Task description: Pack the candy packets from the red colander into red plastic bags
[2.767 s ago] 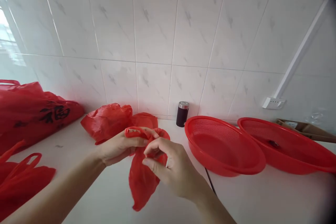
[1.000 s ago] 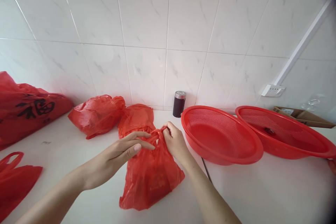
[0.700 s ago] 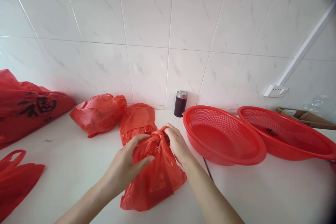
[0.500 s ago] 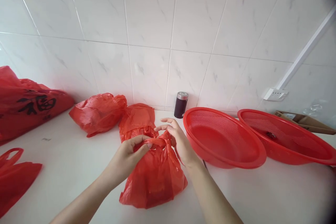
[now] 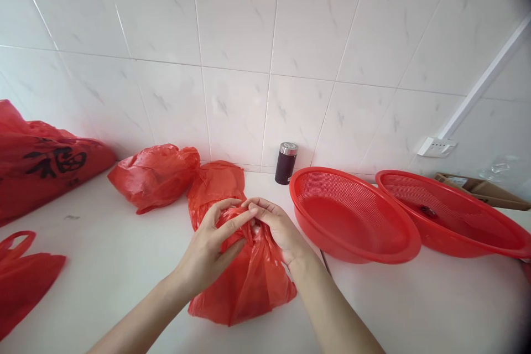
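Observation:
A red plastic bag (image 5: 244,298) rests on the white table, its top gathered and twisted between both hands. My left hand (image 5: 209,246) comes in from the left with its fingers bent around the gathered plastic. From the other side my right hand (image 5: 280,229) pinches the same gathered top, fingertips meeting those of the left hand. The exact grip under the fingers is partly hidden. Just behind this bag lies another red plastic bag (image 5: 218,180), touching or nearly touching it.
Red perforated baskets (image 5: 357,251) stand on the right, one holding a small dark object (image 5: 428,212). A dark cylinder with a silver cap (image 5: 286,165) stands by the wall. More red bags (image 5: 151,177) lie left. A cardboard box (image 5: 485,191) is at far right.
The strip of plastic stretched between my hands is now drawn into the gathered top. My left hand has moved up and in, so the fingertips of both hands meet.

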A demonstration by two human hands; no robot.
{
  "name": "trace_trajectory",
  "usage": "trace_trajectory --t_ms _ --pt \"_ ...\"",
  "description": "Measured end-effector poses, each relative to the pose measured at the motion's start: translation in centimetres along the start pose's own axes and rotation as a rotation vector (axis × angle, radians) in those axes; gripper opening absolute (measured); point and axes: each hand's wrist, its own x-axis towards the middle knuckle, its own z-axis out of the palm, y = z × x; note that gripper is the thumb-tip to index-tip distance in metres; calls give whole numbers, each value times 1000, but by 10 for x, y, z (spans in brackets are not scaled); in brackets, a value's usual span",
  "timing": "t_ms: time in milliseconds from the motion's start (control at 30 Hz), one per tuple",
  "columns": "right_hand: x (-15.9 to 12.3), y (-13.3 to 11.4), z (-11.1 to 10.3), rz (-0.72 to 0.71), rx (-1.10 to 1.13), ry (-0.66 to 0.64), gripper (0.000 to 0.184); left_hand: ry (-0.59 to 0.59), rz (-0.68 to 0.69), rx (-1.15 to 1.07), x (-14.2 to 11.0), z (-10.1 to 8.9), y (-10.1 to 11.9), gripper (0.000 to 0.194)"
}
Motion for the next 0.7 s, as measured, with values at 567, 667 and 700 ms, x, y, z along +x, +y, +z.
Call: trace_trajectory --t_ms 567,667,700 --pt "28 47 -40 -271 -911 476 12 51 -403 -961 -43 -33 13 36" --pt "38 63 -62 -243 -1060 519 14 -20 -428 -955 -70 -38 20 35" --pt "40 65 -67 -227 -1058 496 13 -30 -452 -924 -75 -40 23 38"
